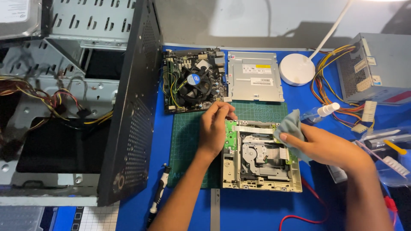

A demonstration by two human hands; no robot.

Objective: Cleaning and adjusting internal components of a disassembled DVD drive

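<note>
An opened disc drive (261, 156) is set at centre, slightly toward 5 o'clock, on a green cutting mat (188, 145) over the blue table (257, 209). Its lid is off, so the grey metal mechanism, a green circuit strip along the left edge and flat white ribbon cables are exposed; the casing is beige and sits flat, square to the table edge.

The drive's upper left corner is pinned by the left hand (215, 128), fingers curled down onto the edge, probably to keep it from sliding. A light blue cloth (292, 128) is pinched in the right hand (325, 147), thumb and fingers closed narrowly on it, with the cloth bunched over the drive's upper right rim, seemingly for wiping.

At 7 o'clock a black-and-white screwdriver (159, 194) is laid beside the mat. A red wire (308, 205) is looped at 5 o'clock.

Further out, at 3 o'clock, a small spray bottle (322, 112) is lying on its side near clear plastic bags (385, 158). At 12 o'clock a motherboard (195, 81) with a round fan and the drive's silver cover (254, 77) are placed side by side. A white lamp base (296, 69) is at 1 o'clock, a power supply (376, 68) with yellow wiring at 2 o'clock. An open computer case (72, 98) fills 9 to 11 o'clock.
</note>
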